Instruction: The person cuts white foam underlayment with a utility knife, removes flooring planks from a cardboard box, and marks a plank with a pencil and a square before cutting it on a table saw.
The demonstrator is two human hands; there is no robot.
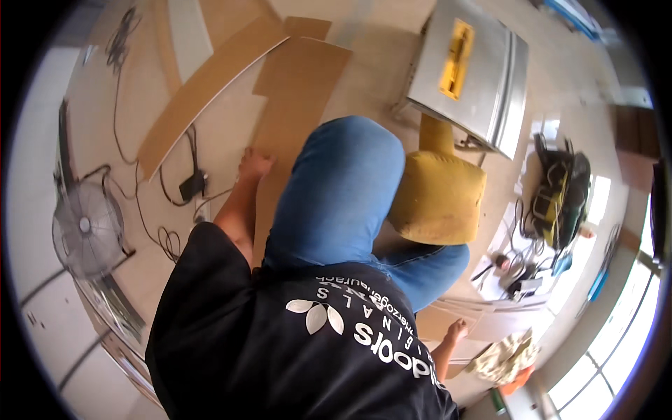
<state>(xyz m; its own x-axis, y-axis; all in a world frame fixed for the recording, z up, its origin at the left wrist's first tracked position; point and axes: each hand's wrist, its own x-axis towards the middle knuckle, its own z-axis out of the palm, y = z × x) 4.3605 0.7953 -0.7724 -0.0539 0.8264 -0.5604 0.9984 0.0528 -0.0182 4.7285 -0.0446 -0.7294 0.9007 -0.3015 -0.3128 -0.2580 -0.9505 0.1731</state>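
My left hand (257,162) is at the left edge of a long brown board (297,91) lying on the floor, its fingers looking bent over that edge. Beside my left leg, in blue jeans, the board runs away from me and partly under the knee. Out to my right side, my right hand (457,330) is closed and small in view; what it holds, if anything, cannot be made out. It is next to pale brown sheets (483,318) on the floor. Between my legs and the table saw sits a yellow stuffed bag or cushion (441,197).
A grey table saw (469,63) with a yellow insert stands ahead right. Another curved brown strip (210,87) lies ahead left. Cables and a black adapter (192,185) trail near a floor fan (85,224). A black tool bag (560,192) and crumpled cloth (505,357) are right.
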